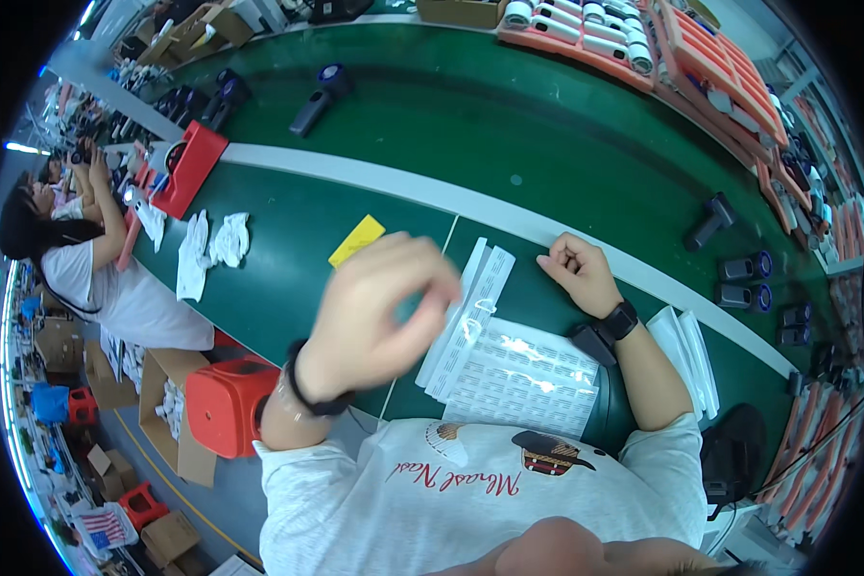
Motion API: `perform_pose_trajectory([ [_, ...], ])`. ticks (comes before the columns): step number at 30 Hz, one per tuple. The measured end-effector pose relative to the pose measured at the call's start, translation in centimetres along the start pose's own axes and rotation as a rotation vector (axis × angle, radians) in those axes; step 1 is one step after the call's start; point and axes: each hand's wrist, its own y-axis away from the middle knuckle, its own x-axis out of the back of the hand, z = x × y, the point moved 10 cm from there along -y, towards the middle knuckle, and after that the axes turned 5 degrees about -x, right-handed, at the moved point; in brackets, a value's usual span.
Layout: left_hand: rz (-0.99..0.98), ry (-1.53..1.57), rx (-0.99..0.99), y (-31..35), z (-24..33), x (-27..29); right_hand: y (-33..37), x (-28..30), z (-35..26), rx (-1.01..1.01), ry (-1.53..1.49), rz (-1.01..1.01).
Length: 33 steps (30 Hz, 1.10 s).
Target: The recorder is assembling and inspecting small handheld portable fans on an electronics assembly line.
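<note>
My left hand point(374, 312) is raised above the green bench, blurred, with its fingers curved toward the thumb around a gap. Its fingertips are too smeared to show whether they touch or hold anything. My right hand point(586, 276) rests near the bench's pale strip, its fingers curled in loosely and nothing showing in them. Between my arms lie printed label sheets point(523, 379), glossy and white, with narrower label strips point(466, 317) along their left side. Beyond my left hand a yellow card point(357, 240) lies on the bench, partly covered by that hand.
White gloves point(194, 254) and a red bin point(192, 171) are to the left. Dark handheld device bodies point(319, 101) lie on the green surface beyond the pale strip point(374, 178). Orange trays point(586, 48) hold white parts at the far right. A person point(106, 250) works at the left.
</note>
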Motion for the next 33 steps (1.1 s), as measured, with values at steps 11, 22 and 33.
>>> perform_pose_trajectory([
  [11, -0.598, -0.212, 0.431, 3.4, -13.0, -13.6, -0.1, 0.2, -0.6, 0.024, -0.013, -0.001],
  [22, 0.058, 0.740, 0.684, 3.8, -14.3, -11.7, 0.5, -1.9, -1.7, -0.018, -0.216, -0.088],
  [33, 0.231, 0.852, 0.578, 3.8, -14.9, -10.5, 0.5, -4.9, -6.6, 0.038, -0.031, -0.187],
])
